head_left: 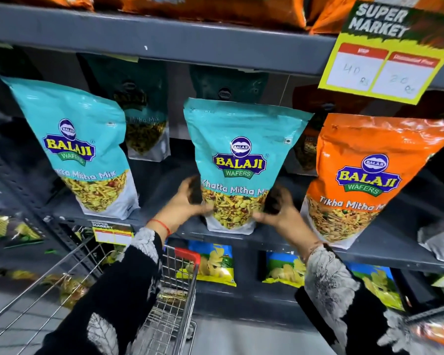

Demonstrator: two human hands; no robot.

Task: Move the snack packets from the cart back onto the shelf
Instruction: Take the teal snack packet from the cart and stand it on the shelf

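Head view: both hands, left hand (187, 198) and right hand (277, 208), grip the teal packet (241, 160) by its lower edges, standing it on the shelf (280, 239) at twelve o'clock. The cart (164, 298), at six o'clock, probably holds more; its contents are blurred.

1. The grey metal shelf (164, 228) carries upright pouches along its front edge.
2. From left to right: a teal Khatta Mitha Mix pouch (85, 149), a second teal pouch (241, 162) in the middle, and an orange Tikha Mitha pouch (364, 175).
3. Behind these stand more pouches (dim, labels hard to read), with a pale packet (441, 242) at far right.
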